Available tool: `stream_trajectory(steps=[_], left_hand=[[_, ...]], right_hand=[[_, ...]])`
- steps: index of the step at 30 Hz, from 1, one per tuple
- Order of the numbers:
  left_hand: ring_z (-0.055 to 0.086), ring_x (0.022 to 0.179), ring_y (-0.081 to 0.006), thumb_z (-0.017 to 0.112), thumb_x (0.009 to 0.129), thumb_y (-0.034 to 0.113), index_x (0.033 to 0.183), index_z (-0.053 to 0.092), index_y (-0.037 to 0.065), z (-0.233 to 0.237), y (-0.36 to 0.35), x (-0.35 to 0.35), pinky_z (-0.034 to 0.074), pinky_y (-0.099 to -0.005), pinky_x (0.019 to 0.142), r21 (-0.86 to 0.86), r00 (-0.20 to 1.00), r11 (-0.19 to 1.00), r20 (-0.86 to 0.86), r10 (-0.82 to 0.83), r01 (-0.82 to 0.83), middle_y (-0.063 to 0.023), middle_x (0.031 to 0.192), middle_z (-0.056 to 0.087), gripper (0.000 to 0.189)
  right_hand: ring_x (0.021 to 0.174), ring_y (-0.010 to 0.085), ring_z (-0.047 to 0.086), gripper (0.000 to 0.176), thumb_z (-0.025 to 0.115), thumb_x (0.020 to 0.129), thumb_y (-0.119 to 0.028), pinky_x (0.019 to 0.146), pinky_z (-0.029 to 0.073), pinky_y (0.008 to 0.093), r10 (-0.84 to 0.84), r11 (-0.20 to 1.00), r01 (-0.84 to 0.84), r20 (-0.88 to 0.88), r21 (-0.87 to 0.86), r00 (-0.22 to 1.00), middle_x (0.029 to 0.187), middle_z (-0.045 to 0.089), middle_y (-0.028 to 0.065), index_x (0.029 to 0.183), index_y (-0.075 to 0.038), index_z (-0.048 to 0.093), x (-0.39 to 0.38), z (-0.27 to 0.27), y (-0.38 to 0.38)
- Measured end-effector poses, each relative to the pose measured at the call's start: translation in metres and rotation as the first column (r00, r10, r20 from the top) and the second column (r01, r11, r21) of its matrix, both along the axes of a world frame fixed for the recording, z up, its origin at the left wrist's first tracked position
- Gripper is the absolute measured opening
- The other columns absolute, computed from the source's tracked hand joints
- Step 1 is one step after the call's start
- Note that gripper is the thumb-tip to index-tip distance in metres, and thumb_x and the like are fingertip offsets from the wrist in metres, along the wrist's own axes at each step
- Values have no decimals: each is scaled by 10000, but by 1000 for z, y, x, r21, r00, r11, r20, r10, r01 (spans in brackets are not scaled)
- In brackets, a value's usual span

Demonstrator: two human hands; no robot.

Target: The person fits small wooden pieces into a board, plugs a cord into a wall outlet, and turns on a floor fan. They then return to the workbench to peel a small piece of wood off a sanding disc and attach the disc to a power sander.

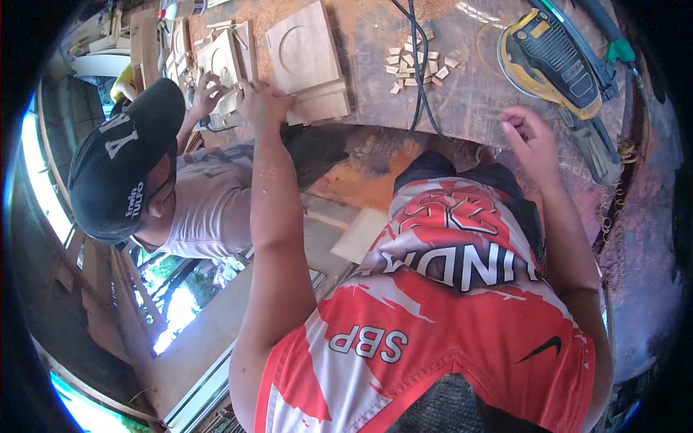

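Observation:
Near the left end of the bench my left hand (264, 105) reaches over the edge, fingers bent and pressed together; what they hold, if anything, is too small to make out. Beside it lies a flat wooden board (296, 50) with a round recess, and a wooden strip (317, 99) rests across its near end. My right hand (530, 137) is raised at the bench's front edge with its fingers loosely curled and apart, touching nothing visible. A yellow and black sander (552, 58) lies beyond it. Small wood blocks (422, 65) are scattered mid-bench.
A co-worker in a dark cap (126, 162) is close on my left, a hand (207, 94) at other wooden pieces (219, 61). Black cables (421, 72) cross the bench (469, 108) beside the blocks. Another tool (592, 148) lies at the right edge.

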State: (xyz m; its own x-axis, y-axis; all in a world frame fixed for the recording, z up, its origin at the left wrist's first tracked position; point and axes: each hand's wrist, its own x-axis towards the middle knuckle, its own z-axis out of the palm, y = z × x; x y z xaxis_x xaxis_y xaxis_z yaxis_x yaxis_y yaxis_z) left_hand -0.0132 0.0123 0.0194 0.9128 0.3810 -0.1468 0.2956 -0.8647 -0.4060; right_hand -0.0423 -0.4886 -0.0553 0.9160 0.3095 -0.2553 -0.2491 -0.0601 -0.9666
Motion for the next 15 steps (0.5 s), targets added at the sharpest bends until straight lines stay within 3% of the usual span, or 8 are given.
stream_trajectory(steps=[5,7,8,10,11,12,14,15], left_hand=[[407,1227,-314,790,571,443,739,740,206,3,-6,3,251,-398,1073,-151,982,971,-71,177,-186,-104,979,668,295],[416,1220,-307,788,581,438,742,729,184,0,-2,-1,245,-411,1076,-44,997,997,-39,-63,61,-95,912,682,306],[416,1220,-307,788,581,438,742,729,184,-1,1,-1,245,-411,1076,-43,997,997,-42,-63,61,-95,912,682,306],[405,1273,-336,792,591,487,780,739,208,-4,6,-1,244,-390,1102,39,993,996,-99,-70,74,-183,1307,510,340],[405,1273,-336,792,591,487,780,739,208,-5,11,-1,244,-390,1102,40,992,996,-103,-69,73,-183,1307,510,340],[467,1209,-318,796,606,457,782,740,185,-9,21,-1,274,-387,1081,-214,992,972,-101,80,-101,-190,1235,559,328],[528,1145,-300,799,621,427,783,740,162,-14,36,-8,305,-383,1060,-449,965,854,-140,224,-263,-196,1163,607,316],[576,1008,-260,770,668,391,812,747,148,-16,40,-14,319,-362,1035,-225,989,964,71,-128,141,-136,967,650,283]], right_hand=[[810,98,582,234,642,844,-34,695,489,238,-1,1000,0,59,12,998,952,626,51,1073,-9,604,-1,-5,0],[809,98,584,230,641,845,-35,695,488,239,-6,1000,5,66,18,998,949,626,51,1071,-9,605,-1,-4,0],[808,98,585,226,640,846,-36,694,488,240,-10,1000,8,78,23,997,947,626,51,1068,-10,605,-1,-5,-1],[807,98,585,224,640,846,-36,691,487,241,-8,999,6,67,32,998,945,626,51,1066,-10,606,-1,-8,-1],[805,98,586,222,641,845,-35,688,486,241,-5,999,2,59,38,998,942,626,50,1064,-10,606,-2,-10,-2],[805,98,586,222,641,845,-35,688,486,241,-3,999,0,54,40,999,942,626,50,1064,-10,606,-3,-10,-2],[801,98,586,218,641,844,-35,680,483,241,-5,999,1,67,51,998,937,625,51,1059,-10,607,-2,-10,-3],[801,98,586,218,641,844,-35,680,483,241,-5,999,2,66,52,998,937,625,51,1059,-10,607,-2,-10,-3]])
